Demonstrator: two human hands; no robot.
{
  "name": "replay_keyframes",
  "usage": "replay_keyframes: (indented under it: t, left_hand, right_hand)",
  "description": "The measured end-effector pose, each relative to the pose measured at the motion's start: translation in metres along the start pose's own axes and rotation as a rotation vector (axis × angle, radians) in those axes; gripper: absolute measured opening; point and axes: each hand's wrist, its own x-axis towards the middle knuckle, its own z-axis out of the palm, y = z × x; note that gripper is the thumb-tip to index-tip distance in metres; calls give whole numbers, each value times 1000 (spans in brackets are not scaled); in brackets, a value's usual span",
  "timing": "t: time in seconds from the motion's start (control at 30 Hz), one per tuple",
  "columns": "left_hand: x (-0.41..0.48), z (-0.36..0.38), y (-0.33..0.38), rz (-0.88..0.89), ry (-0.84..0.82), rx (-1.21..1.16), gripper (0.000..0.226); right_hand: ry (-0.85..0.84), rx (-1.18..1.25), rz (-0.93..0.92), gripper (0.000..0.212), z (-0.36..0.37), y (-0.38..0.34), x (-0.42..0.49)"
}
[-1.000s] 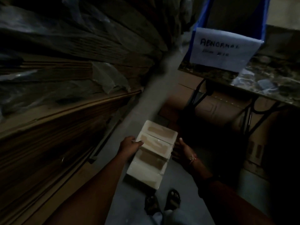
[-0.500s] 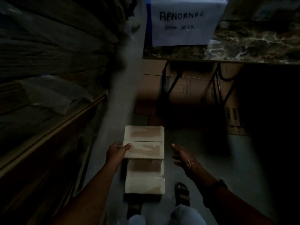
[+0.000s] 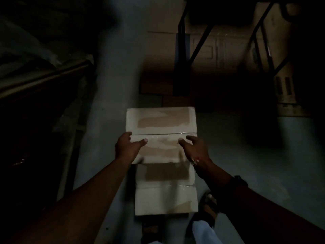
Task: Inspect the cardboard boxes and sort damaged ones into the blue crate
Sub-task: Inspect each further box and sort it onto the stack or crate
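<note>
A pale cardboard box with torn brown patches and a taped seam on top is in front of me. My left hand grips its left edge, thumb on top. My right hand lies on its right side, fingers spread over the top and the edge. This box overlaps the far part of a second, similar box, which sits on the grey floor between my feet. The blue crate is out of view.
Black metal table legs stand ahead, with large brown cartons behind and under them. Dark stacked boards and plastic wrap line the left side. A strip of grey floor runs between them. My sandalled foot is beside the lower box.
The camera has tilted down, so the crate with the ABNORMAL label has left the view. My right hand, held apart before, has come onto the upper box.
</note>
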Motion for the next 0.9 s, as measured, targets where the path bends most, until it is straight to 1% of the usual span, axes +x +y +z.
replay_keyframes:
  t: [0.07, 0.1, 0.2, 0.23, 0.3, 0.4, 0.43, 0.5, 0.57, 0.63, 0.67, 0.77, 0.8, 0.87, 0.9]
  left_hand:
    - [18, 7, -12, 31, 45, 34, 78]
    - [26, 10, -16, 38, 74, 41, 74]
    - [45, 13, -21, 75, 116, 74, 53]
    - [50, 15, -20, 86, 115, 90, 52]
    - [60, 18, -19, 82, 113, 99, 57]
    - [79, 22, -22, 44, 82, 32, 74]
    - [83, 23, -23, 22, 61, 0, 81]
    - [93, 25, -28, -34, 27, -51, 93]
    - [100, 25, -33, -89, 3, -100, 103]
    - [107, 26, -39, -116, -15, -120, 114]
    - [109, 27, -41, -116, -22, -126, 114]
    - [111, 31, -45, -115, -9, -154, 83]
    - [112, 33, -46, -110, 6, -170, 86]
    - [116, 35, -50, -99, 28, -178, 106]
    - [119, 36, -53, -88, 31, -177, 112]
  right_hand:
    - [57, -25, -57, 53, 18, 7, 19]
    - [84, -56, -89, 53, 25, 11, 28]
    - [167, -231, -144, 48, 36, 12, 52]
    - [201, -268, -153, 47, 38, 12, 61]
    - [259, -323, -160, 46, 40, 12, 76]
    - [305, -428, -138, 52, 36, 18, 93]
    - [303, -399, -105, 56, 34, 22, 100]
    - [245, -227, -29, 60, 28, 29, 109]
    - [150, -76, 21, 60, 24, 37, 118]
    - [79, 4, 44, 57, 20, 43, 122]
    - [66, 34, 49, 59, 20, 44, 125]
    - [111, 83, 75, 70, 24, 50, 135]
    - [130, 92, 82, 70, 26, 51, 137]
    - [164, 108, 61, 67, 29, 54, 140]
    - [180, 111, 47, 66, 29, 54, 141]
